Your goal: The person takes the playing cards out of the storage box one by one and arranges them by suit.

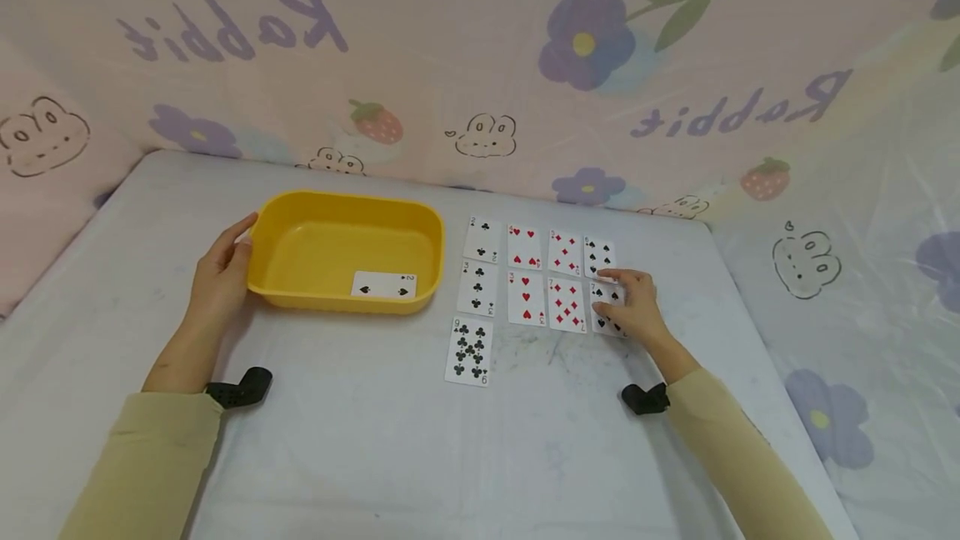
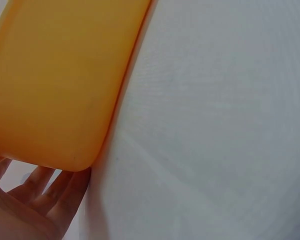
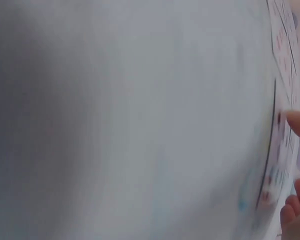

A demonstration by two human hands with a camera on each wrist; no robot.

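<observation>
The table (image 1: 390,457), covered in white cloth, carries everything, with a pink printed sheet (image 1: 480,65) hung behind its far edge. The right wrist view is badly blurred; only card edges and fingertips (image 3: 297,122) show at its right side. Toward the far left of the table sits a yellow tub (image 1: 300,227), and in it one card lies face up, the two of spades (image 1: 384,285). The left hand (image 1: 221,273) rests against the tub's left end, fingers relaxed and fairly straight along the wall. Right of the tub, cards lie face up in rows; a nine of clubs (image 1: 469,351) sits nearest the front edge. The right hand (image 1: 633,304) covers part of the spade card (image 1: 604,298) at the rows' right end, fingers bent down onto it; whether they pinch it, I cannot tell.
</observation>
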